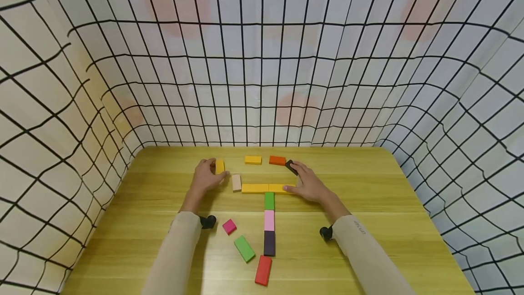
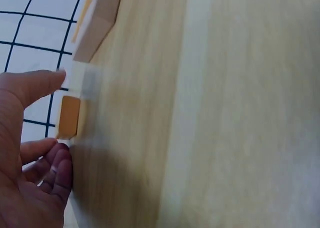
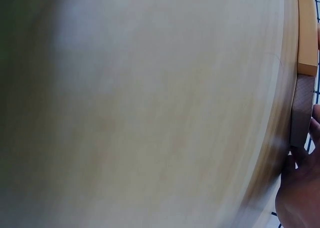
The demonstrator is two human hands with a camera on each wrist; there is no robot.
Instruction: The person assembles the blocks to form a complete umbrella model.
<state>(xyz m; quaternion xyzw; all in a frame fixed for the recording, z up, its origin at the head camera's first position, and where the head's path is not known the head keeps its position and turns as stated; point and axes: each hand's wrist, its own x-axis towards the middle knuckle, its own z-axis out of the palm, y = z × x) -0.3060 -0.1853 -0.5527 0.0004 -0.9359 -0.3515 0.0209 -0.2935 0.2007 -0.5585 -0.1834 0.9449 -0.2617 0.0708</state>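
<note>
My left hand (image 1: pixel 204 176) is around a yellow block (image 1: pixel 219 166) at the table's back left. In the left wrist view the thumb stands apart from that block (image 2: pixel 68 118), with a fingertip close to its lower end. A beige block (image 1: pixel 236 183) lies just right of this hand. My right hand (image 1: pixel 309 185) has its fingertips on a tilted dark block (image 1: pixel 291 166). Its thumb lies at the right end of a yellow block (image 1: pixel 280 188). In the right wrist view a brownish block (image 3: pixel 302 110) meets the end of the yellow one, near the fingers.
Another yellow block (image 1: pixel 254 188) continues the row. Below it run green (image 1: pixel 269 200), pink (image 1: pixel 269 220), dark (image 1: pixel 269 243) and red (image 1: pixel 263 270) blocks. Yellow (image 1: pixel 253 160) and orange-red (image 1: pixel 277 160) blocks lie behind; magenta (image 1: pixel 229 226) and green (image 1: pixel 244 248) ones in front. Black netting (image 1: pixel 262 85) surrounds the table.
</note>
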